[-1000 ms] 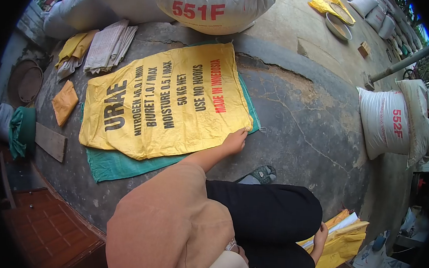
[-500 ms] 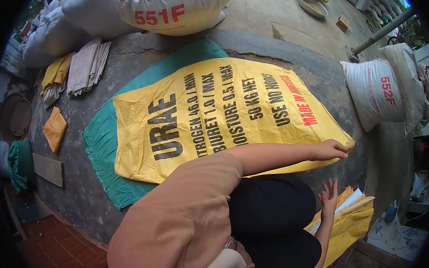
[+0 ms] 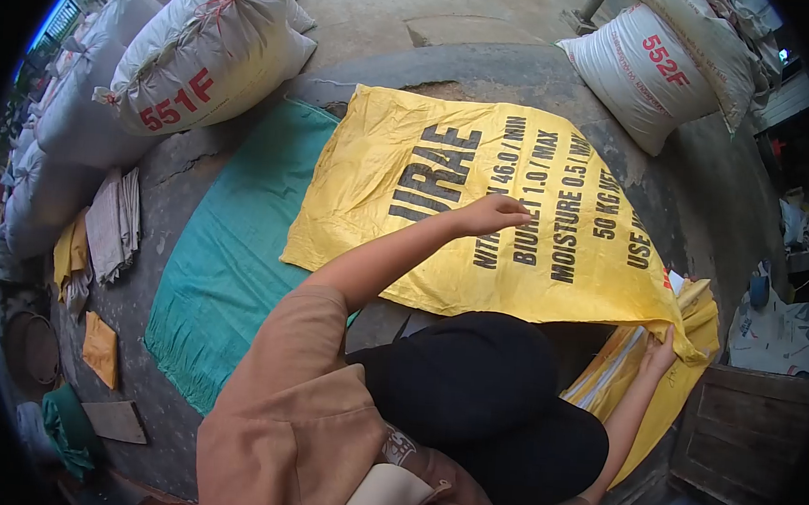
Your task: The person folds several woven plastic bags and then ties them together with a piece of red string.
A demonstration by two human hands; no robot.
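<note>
A large yellow woven sack (image 3: pixel 476 294) printed "URAE" lies flattened before me, partly over a green woven sheet (image 3: pixel 229 242). My right hand (image 3: pixel 659 353) is closed on the yellow sack's near right corner, above a folded stack of yellow and white sacks (image 3: pixel 683 390). My left hand (image 3: pixel 495 215) is over the middle of the yellow sack, covering some of its lettering. It is loosely open, with its fingers slightly bent and holding nothing. My bent knees (image 3: pixel 471 368) in black trousers are close to the sack's near edge.
Full white sacks marked 551F (image 3: pixel 193 73) stand at the upper left, and others marked 552F (image 3: pixel 642 73) at the upper right. Folded sacks (image 3: pixel 112 225), a folded yellow bag (image 3: pixel 99 350) and a board (image 3: pixel 116 421) lie along the left.
The yellow sack has shifted right, its corner now over the folded stack. My right hand has gone from open to gripping that corner; my left hand has left the corner. The view has turned.
</note>
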